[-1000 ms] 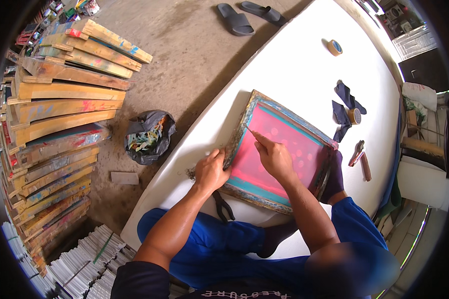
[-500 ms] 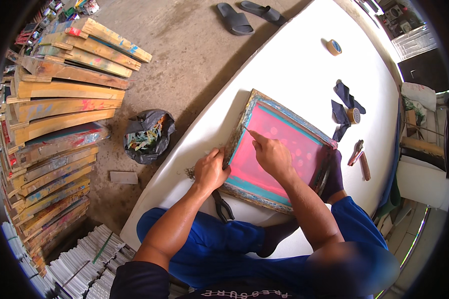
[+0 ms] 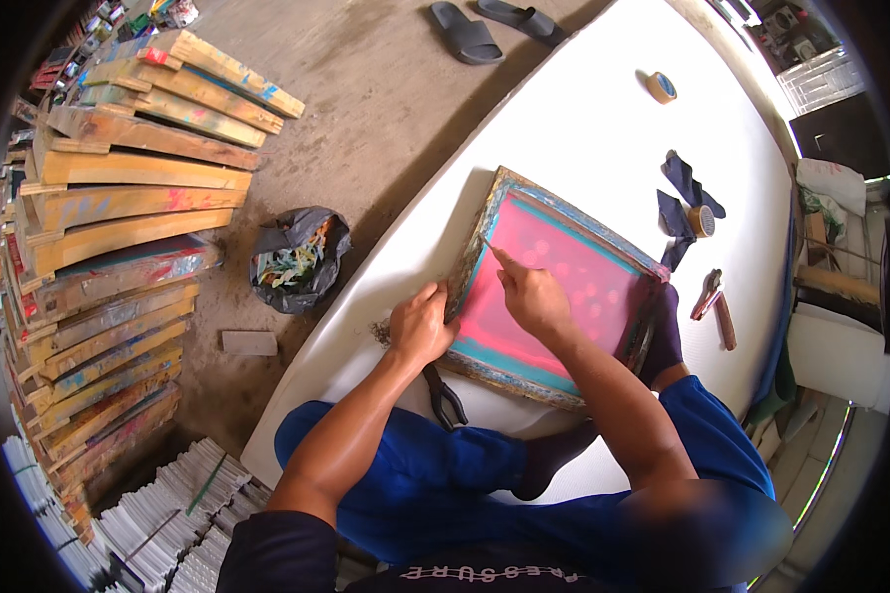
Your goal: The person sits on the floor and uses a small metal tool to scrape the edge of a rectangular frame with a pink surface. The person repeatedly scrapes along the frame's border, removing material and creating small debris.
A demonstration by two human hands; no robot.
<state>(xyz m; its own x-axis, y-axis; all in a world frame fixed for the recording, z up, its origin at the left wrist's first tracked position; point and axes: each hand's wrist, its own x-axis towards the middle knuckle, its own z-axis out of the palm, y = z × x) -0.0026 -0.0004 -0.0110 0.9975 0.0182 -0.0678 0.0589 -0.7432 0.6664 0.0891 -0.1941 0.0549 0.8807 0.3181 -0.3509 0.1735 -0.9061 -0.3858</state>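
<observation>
A screen-printing frame lies on the white surface in front of me, its worn wooden border streaked with paint. Its mesh is pink with pale round marks and teal bands along the edges. My left hand is closed round the frame's left side, near the lower corner. Over the mesh, my right hand pinches a thin, pointed tool whose tip meets the inner edge of the left side. The tool's kind is too small to tell. Dark-handled pliers rest beside my left knee.
Tape rolls, dark cloth pieces and a red-handled tool lie on the white surface. A black bag of scraps stands on the floor, near stacked wooden frames. Dark slides lie farther off.
The view has shifted slightly, so the frame and both hands appear a little higher. Both hands keep nearly the same places on the frame.
</observation>
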